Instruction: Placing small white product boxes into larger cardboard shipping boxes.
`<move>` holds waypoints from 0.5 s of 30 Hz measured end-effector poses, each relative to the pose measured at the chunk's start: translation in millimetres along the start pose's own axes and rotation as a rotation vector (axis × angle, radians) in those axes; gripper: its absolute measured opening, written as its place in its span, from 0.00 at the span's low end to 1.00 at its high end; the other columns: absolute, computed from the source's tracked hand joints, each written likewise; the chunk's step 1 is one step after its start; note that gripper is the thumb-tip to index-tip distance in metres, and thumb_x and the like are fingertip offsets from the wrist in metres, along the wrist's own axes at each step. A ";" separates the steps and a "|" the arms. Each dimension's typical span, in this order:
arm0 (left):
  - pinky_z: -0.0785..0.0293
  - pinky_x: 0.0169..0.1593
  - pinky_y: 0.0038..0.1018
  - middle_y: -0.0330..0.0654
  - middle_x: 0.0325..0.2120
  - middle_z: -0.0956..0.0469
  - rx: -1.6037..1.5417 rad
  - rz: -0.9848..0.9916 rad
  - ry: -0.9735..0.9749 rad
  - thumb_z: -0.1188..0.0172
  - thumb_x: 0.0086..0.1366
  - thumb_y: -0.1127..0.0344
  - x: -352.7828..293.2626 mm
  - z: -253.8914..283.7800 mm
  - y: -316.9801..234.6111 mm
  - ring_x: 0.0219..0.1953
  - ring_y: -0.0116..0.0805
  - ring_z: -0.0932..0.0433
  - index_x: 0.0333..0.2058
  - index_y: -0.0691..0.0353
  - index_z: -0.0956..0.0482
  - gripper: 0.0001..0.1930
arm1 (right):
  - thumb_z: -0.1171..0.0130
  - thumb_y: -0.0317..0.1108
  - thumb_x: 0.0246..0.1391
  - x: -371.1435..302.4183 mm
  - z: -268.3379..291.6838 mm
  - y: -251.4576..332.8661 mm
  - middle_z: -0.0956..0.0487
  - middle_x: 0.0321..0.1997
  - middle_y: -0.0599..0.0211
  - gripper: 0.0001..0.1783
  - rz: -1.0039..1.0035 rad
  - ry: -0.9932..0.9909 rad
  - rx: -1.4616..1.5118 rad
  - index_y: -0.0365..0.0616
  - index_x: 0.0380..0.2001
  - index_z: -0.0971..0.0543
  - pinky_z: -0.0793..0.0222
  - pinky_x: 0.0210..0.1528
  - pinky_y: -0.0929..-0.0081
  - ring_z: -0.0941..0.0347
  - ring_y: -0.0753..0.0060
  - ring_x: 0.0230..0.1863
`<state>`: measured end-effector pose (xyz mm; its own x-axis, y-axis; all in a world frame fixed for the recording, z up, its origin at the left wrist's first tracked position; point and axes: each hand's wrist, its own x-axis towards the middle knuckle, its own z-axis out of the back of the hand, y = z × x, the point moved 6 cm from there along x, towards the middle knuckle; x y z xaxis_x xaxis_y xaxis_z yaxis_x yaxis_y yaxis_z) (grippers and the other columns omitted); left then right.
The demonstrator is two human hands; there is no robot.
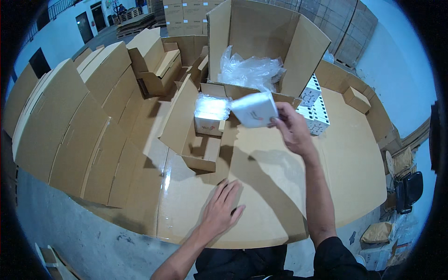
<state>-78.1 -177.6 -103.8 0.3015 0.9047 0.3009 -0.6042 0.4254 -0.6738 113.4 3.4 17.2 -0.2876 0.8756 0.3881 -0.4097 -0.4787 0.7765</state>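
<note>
In my right hand [295, 129] is a flat white box [254, 110], pinched at its right edge between thumb and fingers. It is held tilted above the table, just right of an open brown carton [173, 122]. Inside that carton, toward its far end, stands a white box [208, 125] with clear plastic wrap [212, 105] over its top. The near end of the carton shows bare cardboard. My left hand [221, 205] lies on the cardboard-covered tabletop [266, 205], fingers spread, holding nothing, nearer to me than the carton.
A large open carton [270, 28] behind holds crumpled clear plastic bags [252, 72]. White boxes with black marks [318, 114] are stacked at its right. Several folded brown cartons [60, 121] line the left side. A small brown box [357, 99] sits at the far right.
</note>
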 end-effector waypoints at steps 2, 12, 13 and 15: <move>0.39 0.69 0.43 0.52 0.61 0.31 0.082 0.012 0.015 0.31 0.59 0.63 -17.1 13.5 -4.2 0.66 0.55 0.36 0.61 0.65 0.31 0.32 | 0.44 0.21 0.63 6.7 -42.8 13.6 0.16 0.42 0.55 0.16 0.060 0.000 0.084 0.37 0.53 0.28 0.23 0.49 0.70 0.18 0.70 0.45; 0.37 0.68 0.44 0.47 0.57 0.26 0.079 0.064 -0.076 0.32 0.59 0.64 -25.0 20.0 -0.1 0.64 0.51 0.33 0.53 0.62 0.23 0.23 | 0.47 0.24 0.67 27.8 -125.5 0.8 0.19 0.46 0.55 0.15 0.198 0.144 0.134 0.36 0.55 0.31 0.26 0.55 0.67 0.21 0.66 0.52; 0.37 0.68 0.44 0.47 0.57 0.26 0.084 0.049 -0.081 0.32 0.59 0.64 -24.9 19.4 -0.6 0.64 0.51 0.33 0.53 0.62 0.23 0.23 | 0.47 0.24 0.67 29.1 -127.1 -2.1 0.20 0.46 0.53 0.15 0.209 0.162 0.037 0.36 0.55 0.31 0.26 0.56 0.66 0.21 0.63 0.52; 0.36 0.67 0.44 0.47 0.57 0.26 0.072 0.042 -0.093 0.33 0.59 0.64 -25.5 19.8 0.8 0.63 0.50 0.33 0.52 0.62 0.23 0.22 | 0.47 0.25 0.66 30.1 -128.0 1.9 0.21 0.46 0.51 0.15 0.227 0.151 -0.057 0.37 0.55 0.30 0.25 0.54 0.64 0.20 0.61 0.49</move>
<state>-100.9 -199.8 -98.6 0.2074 0.9186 0.3365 -0.6674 0.3843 -0.6379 -6.9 20.6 -33.1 -0.5018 0.7281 0.4671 -0.3668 -0.6681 0.6474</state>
